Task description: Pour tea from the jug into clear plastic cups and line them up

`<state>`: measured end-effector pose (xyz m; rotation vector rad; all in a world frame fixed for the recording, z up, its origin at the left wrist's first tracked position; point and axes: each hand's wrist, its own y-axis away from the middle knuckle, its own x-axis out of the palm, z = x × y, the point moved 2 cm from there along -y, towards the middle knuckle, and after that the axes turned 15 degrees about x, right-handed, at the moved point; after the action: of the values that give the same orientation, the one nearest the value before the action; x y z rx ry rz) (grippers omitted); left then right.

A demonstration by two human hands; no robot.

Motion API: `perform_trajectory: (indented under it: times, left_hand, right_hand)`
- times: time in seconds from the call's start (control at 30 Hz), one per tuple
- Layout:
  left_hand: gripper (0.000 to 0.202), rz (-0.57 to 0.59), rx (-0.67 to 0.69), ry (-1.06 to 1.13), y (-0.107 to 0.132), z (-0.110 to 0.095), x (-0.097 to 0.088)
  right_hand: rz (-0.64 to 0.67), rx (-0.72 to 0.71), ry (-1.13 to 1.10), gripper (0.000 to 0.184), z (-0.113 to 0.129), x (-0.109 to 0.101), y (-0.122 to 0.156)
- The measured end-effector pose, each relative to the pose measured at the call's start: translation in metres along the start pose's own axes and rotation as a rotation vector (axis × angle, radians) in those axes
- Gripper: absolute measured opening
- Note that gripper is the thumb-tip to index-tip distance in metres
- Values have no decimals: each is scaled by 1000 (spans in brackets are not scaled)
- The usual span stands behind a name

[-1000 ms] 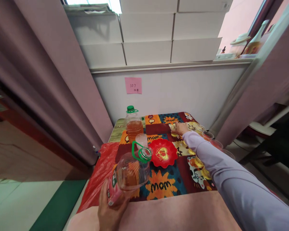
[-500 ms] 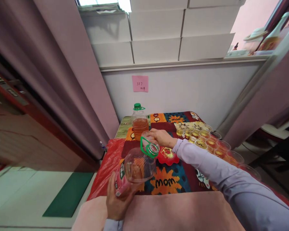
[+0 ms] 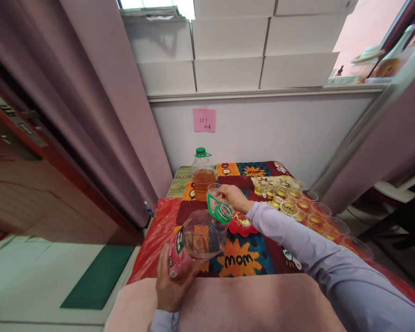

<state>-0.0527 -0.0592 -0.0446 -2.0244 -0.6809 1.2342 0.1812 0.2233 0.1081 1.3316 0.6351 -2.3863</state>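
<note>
A big clear plastic bottle point(image 3: 205, 235) with a pink label and a green neck handle leans to the right above the table. My left hand point(image 3: 174, 281) is wrapped round its lower end. The uncapped mouth points up and to the right, and little or no liquid can be made out inside. Just beyond the neck, my right hand point(image 3: 233, 197) pinches a clear plastic cup point(image 3: 213, 188), partly hidden by the green handle and my fingers. Under my right wrist lies a red scalloped piece with a gold print point(image 3: 242, 225).
Behind the cup stands a green-capped bottle point(image 3: 204, 180) of amber liquid. Several clear cups of yellowish liquid point(image 3: 289, 208) crowd the table's right side. A patterned cloth point(image 3: 238, 260) and red plastic sheet point(image 3: 155, 235) cover the table. A wall rises behind.
The bottle in my left hand has shifted slightly right, and its neck has turned a little. My right hand still holds the cup near the neck. The view has shifted slightly.
</note>
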Motion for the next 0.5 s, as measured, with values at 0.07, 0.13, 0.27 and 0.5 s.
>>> perform_trajectory:
  times: [0.07, 0.13, 0.27, 0.5]
  left_hand:
    - [102, -16, -56, 13, -1, -2, 1]
    - [101, -54, -98, 11, -2, -5, 3]
    - [100, -86, -58, -19, -4, -8, 4]
    - [103, -43, -113, -12, -7, -7, 0]
  right_hand:
    - [-48, -2, -42, 3, 0, -8, 0]
    - [-110, -2, -81, 11, -2, -23, 4]
    - [-310, 42, -149, 24, -26, -53, 31]
    - [-79, 206, 64, 23, -80, -13, 105]
